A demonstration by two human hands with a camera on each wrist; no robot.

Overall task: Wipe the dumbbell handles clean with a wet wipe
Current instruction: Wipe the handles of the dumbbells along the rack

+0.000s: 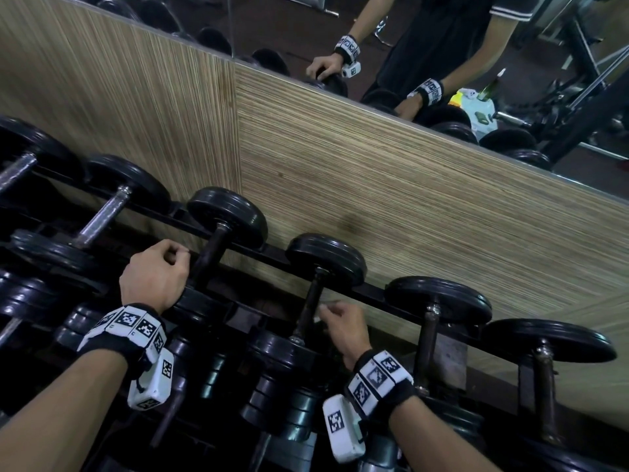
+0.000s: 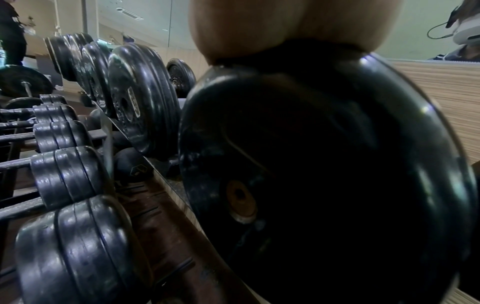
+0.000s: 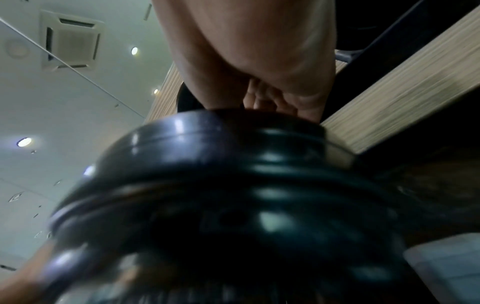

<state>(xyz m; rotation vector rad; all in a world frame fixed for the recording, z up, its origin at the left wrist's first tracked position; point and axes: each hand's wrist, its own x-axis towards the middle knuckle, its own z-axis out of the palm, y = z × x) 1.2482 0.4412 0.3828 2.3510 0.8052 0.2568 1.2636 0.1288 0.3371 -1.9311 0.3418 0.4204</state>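
Note:
Black-plated dumbbells lie in a row on a rack. My right hand (image 1: 343,327) pinches a small white wet wipe (image 1: 319,319) against the dark handle (image 1: 308,311) of the middle dumbbell, just above its near plate (image 3: 221,195). The wipe is mostly hidden by the fingers. My left hand (image 1: 156,277) sits beside the handle (image 1: 211,257) of the dumbbell one place to the left. Its fingers are curled with nothing seen in them. Its heel (image 2: 285,26) rests on that dumbbell's near plate (image 2: 324,164).
A wood-grain wall panel (image 1: 408,199) stands right behind the rack, with a mirror (image 1: 442,46) above it. More dumbbells lie to the right (image 1: 439,301) and left (image 1: 102,216), and a lower tier (image 1: 282,396) sits under my wrists.

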